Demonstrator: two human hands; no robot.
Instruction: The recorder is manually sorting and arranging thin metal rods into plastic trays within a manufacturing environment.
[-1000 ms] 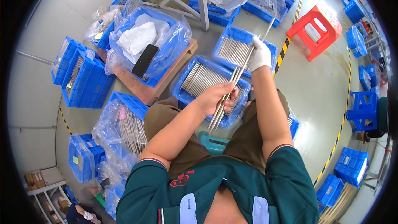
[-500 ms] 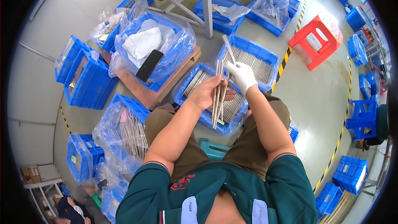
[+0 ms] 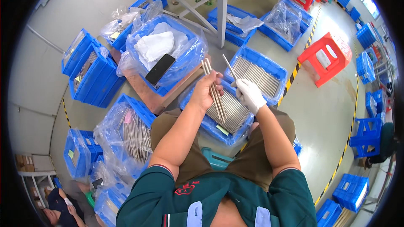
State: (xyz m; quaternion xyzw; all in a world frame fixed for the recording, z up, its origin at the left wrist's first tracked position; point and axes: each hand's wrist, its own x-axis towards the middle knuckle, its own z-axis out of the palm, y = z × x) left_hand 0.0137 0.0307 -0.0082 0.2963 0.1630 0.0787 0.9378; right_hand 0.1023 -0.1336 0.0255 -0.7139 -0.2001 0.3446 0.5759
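Left grip (image 3: 203, 91), a bare hand, is clenched around a small bundle of metal rods (image 3: 218, 106); the bundle tilts, upper ends leaning left, lower ends over the near blue bin (image 3: 230, 139). Right grip (image 3: 251, 94), in a white glove, pinches a single rod (image 3: 227, 63) near its lower end, the upper end pointing up and to the left. Bundle and single rod are apart. The near bin, lined with clear plastic, holds many similar rods laid side by side; a yellow-green slip (image 3: 222, 130) lies at its front end. Just beyond, the far blue bin (image 3: 266, 61) holds another row of rods. To the left, a third bin (image 3: 187, 33) sits on a wooden pallet (image 3: 141, 90), with a white cloth (image 3: 155, 46) and a black phone (image 3: 160, 69) on top. To the right, a red stool (image 3: 311, 56) stands past a striped floor line (image 3: 290, 80).
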